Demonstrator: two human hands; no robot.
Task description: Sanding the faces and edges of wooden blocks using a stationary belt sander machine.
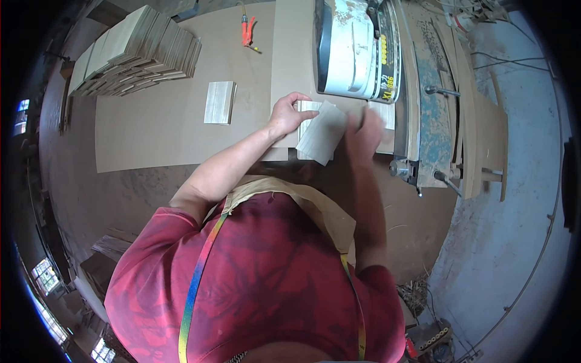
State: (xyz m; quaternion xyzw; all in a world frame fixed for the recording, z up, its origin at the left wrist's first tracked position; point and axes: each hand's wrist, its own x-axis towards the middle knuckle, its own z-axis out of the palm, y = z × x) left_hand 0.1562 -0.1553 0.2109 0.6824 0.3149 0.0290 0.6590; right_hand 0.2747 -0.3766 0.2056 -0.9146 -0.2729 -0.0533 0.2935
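Note:
My left hand (290, 115) is closed at the upper left of a thin, pale wooden board (327, 133), with its thumb lying over the face. This board sits at a slant, and a second pale wooden piece (307, 107) shows behind it near my fingers. Close to the board's right edge is my right hand (365, 136), smeared by motion; whether its fingers touch the board cannot be made out. Left of my hands, a small stack of pale wooden boards (219, 103) lies on the brown table covering (163, 136).
A large stack of wooden boards (136, 51) stands at the far left. An orange-red air blow gun (247, 31) lies at the back. Ahead on the right is a white and black machine (354, 51), with another pale board (382, 114) beneath its near edge. Metal handles (448, 181) jut out beside it.

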